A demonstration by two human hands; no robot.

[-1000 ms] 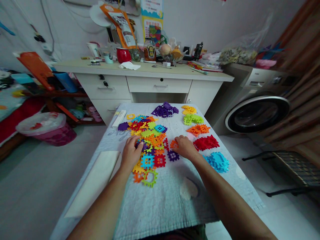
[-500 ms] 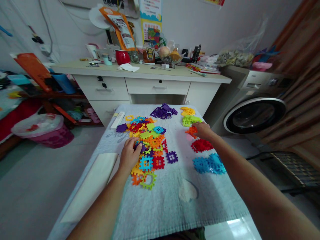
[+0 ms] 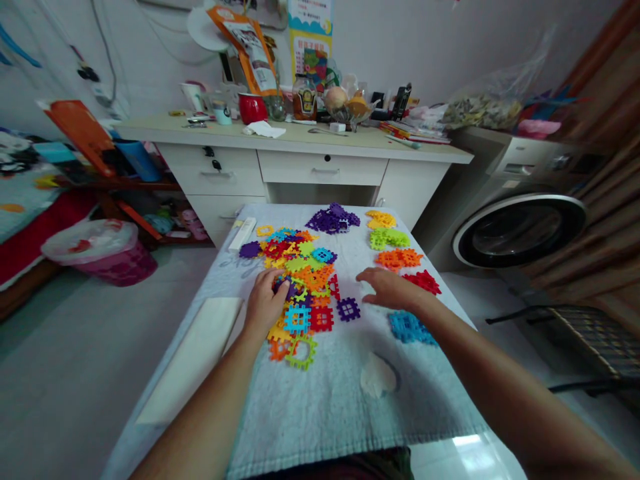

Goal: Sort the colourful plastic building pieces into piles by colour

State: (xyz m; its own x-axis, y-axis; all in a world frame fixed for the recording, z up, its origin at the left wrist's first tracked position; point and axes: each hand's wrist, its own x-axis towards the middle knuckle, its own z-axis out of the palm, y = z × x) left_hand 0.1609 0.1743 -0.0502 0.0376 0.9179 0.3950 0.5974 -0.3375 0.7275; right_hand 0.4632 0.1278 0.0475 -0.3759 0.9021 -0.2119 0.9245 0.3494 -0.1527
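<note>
Resting on the near left edge of the heap of coloured tiles (image 3: 300,267): left hand (image 3: 267,303), fingers curled down over a purple tile (image 3: 289,288); cannot tell whether gripped. Hovering just right of the heap: right hand (image 3: 393,290), flat, spread, palm down, holding nothing. Lying between heap and right hand: purple grid tile (image 3: 347,309). Further right of the heap, beside that hand: red pile (image 3: 425,281), blue pile (image 3: 407,327).

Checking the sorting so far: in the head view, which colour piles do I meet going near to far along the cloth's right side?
blue pile → red pile → orange pile → green pile → yellow pile
</note>
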